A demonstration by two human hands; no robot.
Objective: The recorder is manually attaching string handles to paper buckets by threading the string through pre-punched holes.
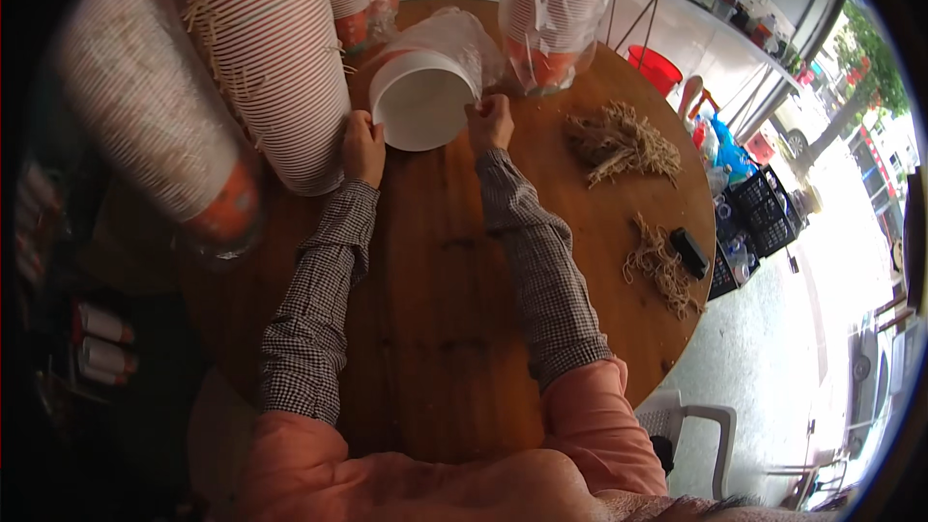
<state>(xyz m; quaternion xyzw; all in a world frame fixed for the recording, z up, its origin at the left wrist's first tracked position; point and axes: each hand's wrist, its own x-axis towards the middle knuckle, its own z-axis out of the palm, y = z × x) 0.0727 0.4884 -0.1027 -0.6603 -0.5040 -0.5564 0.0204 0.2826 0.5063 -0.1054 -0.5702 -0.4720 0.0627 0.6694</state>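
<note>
A short stack of white paper bowls (421,108) lies on its side on the round wooden table, its open mouth facing me. A clear plastic bag (462,37) is around its far part. My left hand (363,149) is closed at the left of the rim, thumb against the bowl's edge. My right hand (491,124) pinches at the right of the rim, where the clear plastic gathers; its fingertips are partly hidden. Just left of my left hand leans a tall stack of paper bowls (280,68) with pale strands caught along its side.
Plastic-wrapped bowl stacks stand at the far left (155,97) and back right (556,14). Two heaps of pale strands (623,142) (662,266) and a small black object (689,252) lie on the table's right. Beyond are a red basin (655,70), a black crate (764,208) and a white chair (710,416).
</note>
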